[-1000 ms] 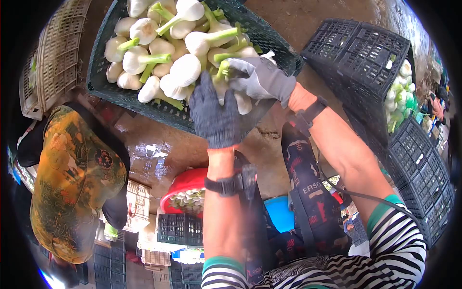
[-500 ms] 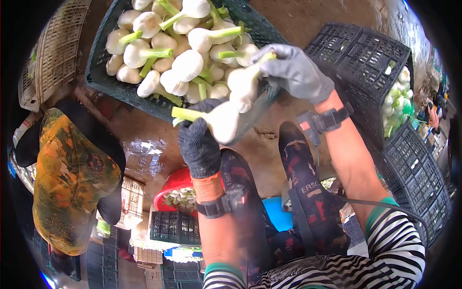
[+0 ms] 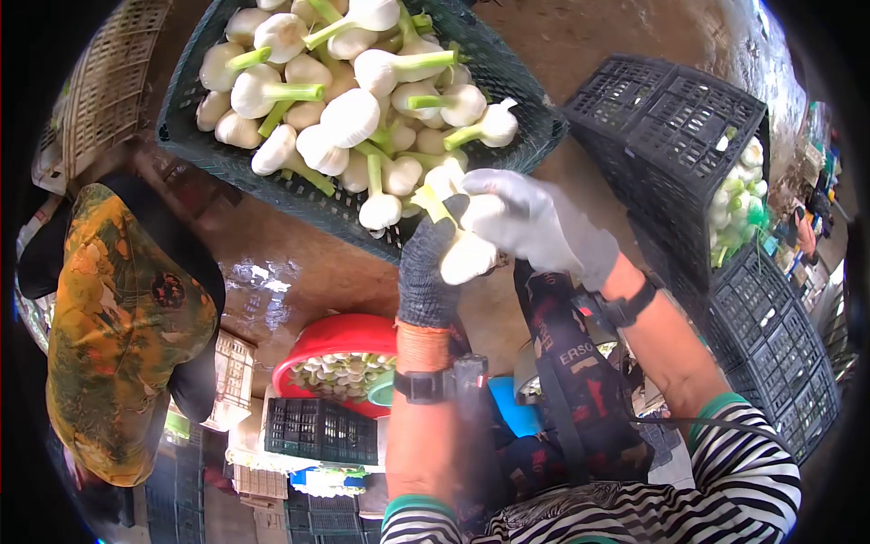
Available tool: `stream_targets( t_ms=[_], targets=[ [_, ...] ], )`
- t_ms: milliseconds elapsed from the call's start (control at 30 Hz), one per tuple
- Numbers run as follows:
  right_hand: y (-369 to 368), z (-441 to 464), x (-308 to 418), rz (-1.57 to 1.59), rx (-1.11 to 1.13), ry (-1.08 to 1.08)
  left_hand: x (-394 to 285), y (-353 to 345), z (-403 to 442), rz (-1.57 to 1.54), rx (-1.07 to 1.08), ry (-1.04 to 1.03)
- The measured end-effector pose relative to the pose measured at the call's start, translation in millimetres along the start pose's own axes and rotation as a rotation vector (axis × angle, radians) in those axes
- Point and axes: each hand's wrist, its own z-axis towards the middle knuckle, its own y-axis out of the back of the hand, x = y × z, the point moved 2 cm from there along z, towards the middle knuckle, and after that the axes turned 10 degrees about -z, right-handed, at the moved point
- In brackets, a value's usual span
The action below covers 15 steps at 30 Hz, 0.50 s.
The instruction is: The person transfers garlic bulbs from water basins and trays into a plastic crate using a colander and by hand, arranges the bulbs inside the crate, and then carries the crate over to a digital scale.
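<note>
My left hand (image 3: 428, 276), in a dark knitted glove, is closed around a garlic bulb (image 3: 468, 258) with a short green stem, just off the crate's near edge. Close beside it, my right hand (image 3: 544, 222), in a grey glove blurred by motion, has its fingers curled around another white garlic bulb (image 3: 482, 216). The two bulbs overlap, and whether they touch is unclear. In front of both hands, a dark green plastic crate (image 3: 272, 195) is heaped with white garlic bulbs (image 3: 349, 118) with cut green stems.
Black crates (image 3: 666, 118) stand at the right, with more garlic (image 3: 739, 195) beside them. A red basin (image 3: 313, 340) of small pale pieces sits lower left, behind a dark crate (image 3: 317, 431). Someone in an orange patterned top (image 3: 127, 335) is at the left, near a beige crate (image 3: 104, 82).
My right hand has moved down and left from the crate's right side to meet my left hand. My left hand has shifted right with its garlic bulb. The view has shifted slightly.
</note>
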Motion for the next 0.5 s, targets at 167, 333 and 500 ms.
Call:
stream_targets(
  t_ms=[167,333,500],
  targets=[
    [3,27,-21,0.175,-0.033,-0.292,-9,33,42,1.018,0.167,-0.358],
    [3,61,-54,-0.277,-0.252,-0.239,-54,0,39,1.184,0.069,-0.386],
    [-3,71,-41,-0.979,0.014,-0.212,-75,7,88,1.106,0.163,-0.202]
  ],
)
